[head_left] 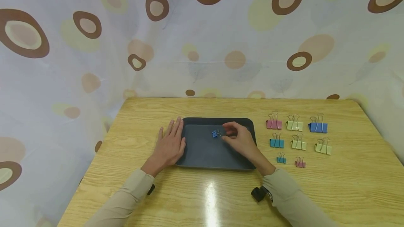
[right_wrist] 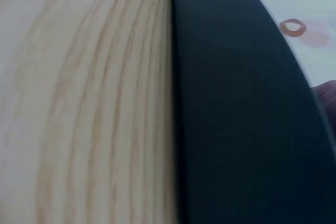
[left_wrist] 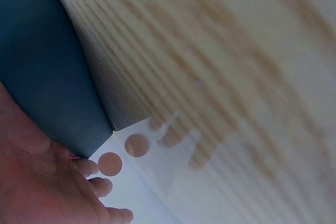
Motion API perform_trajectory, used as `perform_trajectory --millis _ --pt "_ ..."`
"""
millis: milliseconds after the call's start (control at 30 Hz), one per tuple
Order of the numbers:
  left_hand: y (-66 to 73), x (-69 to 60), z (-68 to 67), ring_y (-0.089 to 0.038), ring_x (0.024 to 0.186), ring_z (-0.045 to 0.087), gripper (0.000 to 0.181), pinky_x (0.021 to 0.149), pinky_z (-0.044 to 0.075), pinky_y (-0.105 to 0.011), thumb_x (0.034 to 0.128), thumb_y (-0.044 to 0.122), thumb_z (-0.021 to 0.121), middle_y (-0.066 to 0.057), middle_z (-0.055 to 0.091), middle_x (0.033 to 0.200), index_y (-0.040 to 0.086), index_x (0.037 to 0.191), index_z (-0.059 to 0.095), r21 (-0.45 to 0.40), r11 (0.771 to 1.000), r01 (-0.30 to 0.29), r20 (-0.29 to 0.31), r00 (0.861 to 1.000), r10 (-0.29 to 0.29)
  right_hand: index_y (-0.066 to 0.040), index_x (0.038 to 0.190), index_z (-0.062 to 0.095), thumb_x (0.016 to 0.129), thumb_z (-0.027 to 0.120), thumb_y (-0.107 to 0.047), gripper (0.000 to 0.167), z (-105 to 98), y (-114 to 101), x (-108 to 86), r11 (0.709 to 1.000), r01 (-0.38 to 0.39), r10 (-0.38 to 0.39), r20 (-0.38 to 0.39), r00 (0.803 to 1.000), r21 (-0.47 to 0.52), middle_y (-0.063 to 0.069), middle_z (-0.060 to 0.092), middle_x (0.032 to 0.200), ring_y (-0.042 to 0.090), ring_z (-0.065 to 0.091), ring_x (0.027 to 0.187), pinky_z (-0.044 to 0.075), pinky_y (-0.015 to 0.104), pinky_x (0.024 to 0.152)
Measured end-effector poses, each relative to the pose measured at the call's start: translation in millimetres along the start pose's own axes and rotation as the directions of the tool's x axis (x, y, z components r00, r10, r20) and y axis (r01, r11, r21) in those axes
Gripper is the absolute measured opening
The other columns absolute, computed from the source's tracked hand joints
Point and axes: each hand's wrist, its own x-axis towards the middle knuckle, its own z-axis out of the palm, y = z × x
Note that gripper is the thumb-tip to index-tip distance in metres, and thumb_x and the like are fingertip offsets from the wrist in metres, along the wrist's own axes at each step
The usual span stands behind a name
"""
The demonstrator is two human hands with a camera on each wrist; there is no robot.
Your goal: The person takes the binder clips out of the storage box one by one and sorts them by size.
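A small blue binder clip (head_left: pixel 215 134) lies in the dark grey tray (head_left: pixel 208 153), its wire handles toward the right. Just right of it is my right hand (head_left: pixel 241 141), thumb and forefinger spread apart with a gap between them. Thumb tip and clip handle are very close; whether they touch I cannot tell. My left hand (head_left: pixel 168 146) rests along the tray's left rim with straight fingers. The left wrist view shows that palm (left_wrist: pixel 42 182) beside the tray wall (left_wrist: pixel 47 66). In the right wrist view the tray's outer side (right_wrist: pixel 241 103) hides most of the right hand.
Right of the tray, several binder clips stand in rows on the wooden table (head_left: pixel 353 185): large pink (head_left: pixel 274 124), pale yellow (head_left: pixel 295 125) and blue (head_left: pixel 318 127) ones at the back, smaller teal (head_left: pixel 281 159) and pink (head_left: pixel 300 164) ones in front. A patterned curtain (head_left: pixel 233 80) hangs behind.
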Motion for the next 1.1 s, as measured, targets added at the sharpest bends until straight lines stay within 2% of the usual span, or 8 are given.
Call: perform_trajectory --millis 267,433,700,833,1100 --pt "0.0 0.7 1.8 -0.032 0.157 0.009 0.065 0.12 0.015 -0.065 0.1108 0.032 0.031 -0.01 0.006 0.172 0.004 0.165 0.007 0.002 1.0 -0.004 0.007 1.0 0.004 0.003 0.122 0.069 0.085 0.078 0.001 0.037 15.3 6.3 10.2 0.994 -0.049 0.048 -0.011 0.999 -0.102 0.019 0.07 0.113 0.034 0.066 0.107 0.056 0.046 0.091" --pt "-0.2 0.7 1.9 -0.033 0.157 0.011 0.066 0.12 0.015 -0.065 0.1107 0.032 0.033 -0.011 0.007 0.172 0.004 0.165 0.008 -0.008 1.0 -0.006 -0.005 1.0 0.006 0.0 0.121 0.071 0.086 0.078 -0.002 0.036 22.1 5.9 13.8 0.985 -0.034 0.036 0.004 0.999 -0.168 0.017 0.069 0.115 0.033 0.064 0.109 0.053 0.049 0.093" --pt "-0.9 0.4 0.4 -0.033 0.157 0.007 0.066 0.12 0.013 -0.065 0.1107 0.031 0.032 -0.011 0.005 0.172 0.004 0.165 0.006 -0.019 1.0 0.004 0.013 1.0 -0.004 0.0 0.118 0.073 0.087 0.08 -0.004 0.032 31.1 1.6 18.4 0.967 -0.007 0.013 0.023 1.0 -0.253 0.015 0.066 0.114 0.032 0.063 0.106 0.052 0.048 0.091" --pt "-0.2 0.0 -0.7 -0.033 0.157 0.01 0.066 0.12 0.015 -0.065 0.1102 0.031 0.034 -0.011 0.008 0.172 0.003 0.165 0.009 -0.018 1.0 0.008 -0.002 1.0 -0.008 -0.002 0.114 0.075 0.087 0.081 -0.006 0.028 31.6 1.9 17.6 0.966 0.014 -0.006 0.031 1.0 -0.26 0.014 0.067 0.114 0.032 0.062 0.105 0.052 0.049 0.091" --pt "3.1 0.1 -2.2 -0.034 0.156 0.015 0.065 0.119 0.018 -0.065 0.1095 0.029 0.037 -0.012 0.012 0.171 0.002 0.164 0.014 -0.012 1.0 0.004 -0.019 1.0 -0.004 -0.008 0.112 0.076 0.088 0.082 -0.011 0.025 20.4 6.4 13.5 0.979 0.04 -0.026 0.069 0.997 -0.199 0.007 0.073 0.107 0.027 0.065 0.102 0.052 0.047 0.089"
